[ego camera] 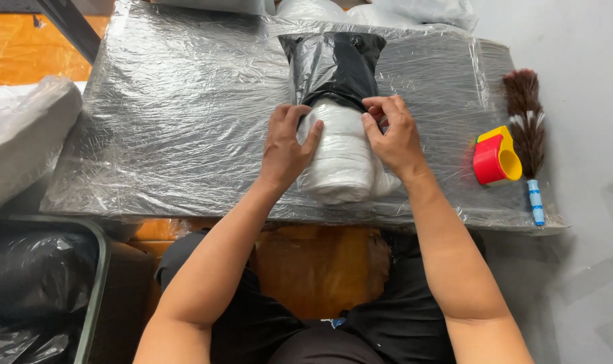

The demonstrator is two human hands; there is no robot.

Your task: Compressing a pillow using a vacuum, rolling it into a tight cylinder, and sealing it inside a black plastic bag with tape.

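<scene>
A white bundle (341,162) wrapped in clear film lies on a low board covered in plastic wrap (178,114). Its far end sits inside a black plastic bag (333,64). My left hand (284,145) presses flat against the bundle's left side, fingers spread over it. Over on the bundle's right side, my right hand (389,131) pinches the edge of the black bag where it meets the white part.
A red and yellow tape dispenser (494,158) and a feather duster with a blue-white handle (528,135) lie at the board's right end. White wrapped bundles (20,135) sit at left. A bin holding black bags (33,290) stands at lower left. Grey floor lies to the right.
</scene>
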